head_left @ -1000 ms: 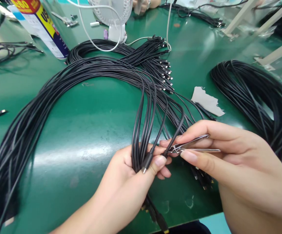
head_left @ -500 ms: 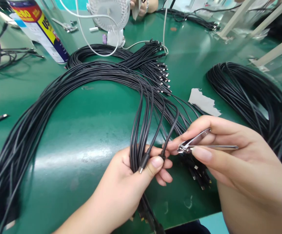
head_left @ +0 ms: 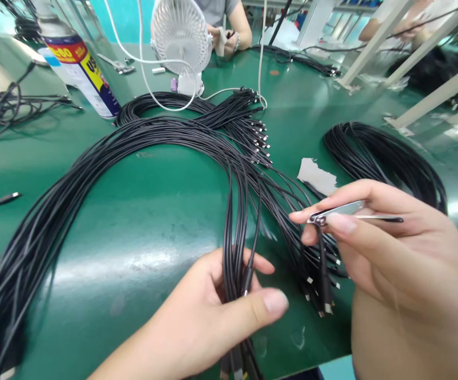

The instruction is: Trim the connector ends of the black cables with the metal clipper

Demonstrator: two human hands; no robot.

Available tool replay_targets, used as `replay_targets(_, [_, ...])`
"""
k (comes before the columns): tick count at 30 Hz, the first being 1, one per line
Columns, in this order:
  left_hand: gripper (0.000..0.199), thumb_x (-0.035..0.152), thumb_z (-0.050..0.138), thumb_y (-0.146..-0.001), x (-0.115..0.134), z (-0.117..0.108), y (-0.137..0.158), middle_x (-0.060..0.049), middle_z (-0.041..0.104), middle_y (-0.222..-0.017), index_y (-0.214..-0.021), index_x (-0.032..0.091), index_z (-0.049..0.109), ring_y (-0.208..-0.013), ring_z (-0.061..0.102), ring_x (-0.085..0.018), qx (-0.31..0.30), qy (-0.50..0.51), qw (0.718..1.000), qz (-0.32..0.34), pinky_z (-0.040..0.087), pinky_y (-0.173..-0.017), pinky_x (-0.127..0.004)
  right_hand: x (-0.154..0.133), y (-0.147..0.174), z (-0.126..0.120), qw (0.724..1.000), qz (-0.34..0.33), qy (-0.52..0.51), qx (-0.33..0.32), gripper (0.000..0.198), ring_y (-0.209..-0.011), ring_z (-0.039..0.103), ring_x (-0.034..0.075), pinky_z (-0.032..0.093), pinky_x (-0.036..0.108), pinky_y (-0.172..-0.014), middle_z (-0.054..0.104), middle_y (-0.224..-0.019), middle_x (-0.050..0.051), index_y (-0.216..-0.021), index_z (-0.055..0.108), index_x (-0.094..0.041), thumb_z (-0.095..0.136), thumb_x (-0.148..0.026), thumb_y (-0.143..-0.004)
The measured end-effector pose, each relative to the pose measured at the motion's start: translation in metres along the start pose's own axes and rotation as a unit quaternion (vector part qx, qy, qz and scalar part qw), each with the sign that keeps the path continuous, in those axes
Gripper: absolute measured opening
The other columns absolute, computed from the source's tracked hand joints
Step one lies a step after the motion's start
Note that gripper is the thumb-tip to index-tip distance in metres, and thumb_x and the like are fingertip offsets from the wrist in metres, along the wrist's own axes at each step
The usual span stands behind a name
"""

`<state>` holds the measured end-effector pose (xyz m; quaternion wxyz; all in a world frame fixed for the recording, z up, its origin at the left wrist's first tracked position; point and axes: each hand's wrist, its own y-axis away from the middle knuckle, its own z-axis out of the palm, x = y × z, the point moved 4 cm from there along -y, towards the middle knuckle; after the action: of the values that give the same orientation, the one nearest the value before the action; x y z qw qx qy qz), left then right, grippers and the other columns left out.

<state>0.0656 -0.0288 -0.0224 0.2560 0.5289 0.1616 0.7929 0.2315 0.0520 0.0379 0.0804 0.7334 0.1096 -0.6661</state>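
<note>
My left hand (head_left: 229,311) is closed loosely around several black USB cables (head_left: 234,227), its thumb stretched out to the right. One cable's plug (head_left: 247,278) lies across the fingers, and other plugs hang below the hand. Between thumb and fingers, my right hand (head_left: 387,253) holds a silver nail clipper (head_left: 343,211) with its lever raised. One black cable connector (head_left: 324,279) hangs just under the clipper head; whether the right fingers grip it is hard to tell. Beyond the hands, a long cable bundle (head_left: 165,134) arches over the green table (head_left: 134,221).
A spray can (head_left: 88,79) stands at the back left beside a small white fan (head_left: 181,39). Another coil of black cables (head_left: 387,158) lies at the right, near a torn grey scrap (head_left: 316,176). Across the table, a person's hands (head_left: 227,42) hold something pale.
My right hand has moved away from my left, the clipper now level above a hanging cable end. My left thumb has lifted off the connector it pressed. The view has tilted up.
</note>
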Motion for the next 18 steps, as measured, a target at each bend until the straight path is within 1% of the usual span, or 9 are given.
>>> replay_targets(2, [0.028,0.041,0.077,-0.081,0.0,0.002,0.0,0.0,0.07,-0.062,-0.095,0.017,0.071,-0.06,0.063,-0.012,-0.018,-0.01,1.0,-0.001,0.05,-0.062,-0.023,0.001,-0.002,-0.01,0.992,0.004,0.121,0.042,0.012,-0.062,0.072,0.017,0.057,0.026,-0.052,0.08,-0.082,0.003,-0.085,0.071,-0.026,0.077,-0.037,-0.085])
replay_targets(3, [0.03,0.044,0.073,-0.084,0.0,0.003,-0.001,0.001,0.067,-0.058,-0.095,0.016,0.071,-0.057,0.062,-0.012,-0.025,-0.001,1.0,-0.005,0.049,-0.06,-0.023,0.002,-0.003,-0.014,0.983,0.005,0.178,0.045,0.013,-0.061,0.071,0.017,0.054,0.026,-0.05,0.08,-0.08,0.004,-0.087,0.071,-0.026,0.075,-0.039,-0.086])
replay_targets(6, [0.034,0.043,0.075,-0.082,0.0,0.004,-0.004,0.002,0.065,-0.055,-0.1,0.015,0.069,-0.051,0.061,-0.012,-0.031,0.027,0.999,-0.029,0.049,-0.055,-0.022,0.006,-0.003,-0.02,0.954,-0.015,0.294,0.064,0.018,-0.056,0.065,0.017,0.046,0.027,-0.044,0.077,-0.075,0.003,-0.091,0.07,-0.026,0.073,-0.043,-0.086])
replay_targets(8, [0.033,0.041,0.079,-0.079,0.001,0.003,-0.005,0.001,0.068,-0.058,-0.098,0.015,0.069,-0.048,0.059,-0.01,-0.033,0.012,0.999,-0.039,0.046,-0.052,-0.02,0.007,-0.001,-0.02,0.947,-0.025,0.309,0.086,0.017,-0.057,0.066,0.016,0.045,0.026,-0.045,0.076,-0.075,0.003,-0.09,0.069,-0.026,0.073,-0.042,-0.087])
replay_targets(10, [0.031,0.039,0.082,-0.075,0.001,0.001,-0.007,0.0,0.069,-0.057,-0.086,0.015,0.066,-0.042,0.053,-0.007,-0.02,-0.01,0.999,-0.041,0.039,-0.044,-0.017,0.007,0.001,-0.014,0.963,-0.03,0.258,0.079,0.016,-0.066,0.072,0.018,0.052,0.026,-0.052,0.076,-0.078,0.003,-0.09,0.068,-0.025,0.073,-0.04,-0.087])
replay_targets(12, [0.032,0.036,0.086,-0.07,0.003,-0.001,-0.008,0.0,0.069,-0.055,-0.075,0.016,0.061,-0.036,0.047,-0.006,0.001,-0.024,0.999,-0.032,0.033,-0.039,-0.015,0.006,0.003,-0.005,0.987,-0.037,0.149,0.04,0.016,-0.08,0.077,0.019,0.06,0.026,-0.064,0.078,-0.086,0.002,-0.096,0.065,-0.025,0.073,-0.036,-0.088])
replay_targets(13, [0.033,0.033,0.087,-0.068,0.004,-0.002,-0.009,0.0,0.069,-0.053,-0.072,0.017,0.059,-0.035,0.046,-0.005,0.01,-0.025,0.999,-0.023,0.032,-0.038,-0.015,0.006,0.004,0.0,0.995,-0.035,0.093,0.012,0.017,-0.083,0.078,0.019,0.062,0.026,-0.069,0.079,-0.09,0.002,-0.097,0.063,-0.025,0.074,-0.034,-0.089])
replay_targets(15, [0.035,0.029,0.088,-0.066,0.007,-0.003,-0.009,0.001,0.069,-0.052,-0.068,0.018,0.055,-0.036,0.046,-0.005,0.023,-0.017,1.0,0.001,0.033,-0.038,-0.015,0.007,0.004,0.011,0.999,-0.015,0.011,-0.048,0.016,-0.083,0.078,0.016,0.063,0.024,-0.072,0.08,-0.095,0.002,-0.098,0.059,-0.025,0.073,-0.028,-0.09])
replay_targets(18, [0.037,0.026,0.088,-0.065,0.009,-0.004,-0.009,0.001,0.069,-0.054,-0.066,0.019,0.052,-0.036,0.046,-0.005,0.044,0.005,0.999,0.026,0.035,-0.037,-0.015,0.01,0.002,0.022,0.992,0.036,-0.029,-0.117,0.011,-0.085,0.078,0.014,0.063,0.021,-0.075,0.081,-0.097,0.003,-0.092,0.059,-0.023,0.07,-0.023,-0.092])
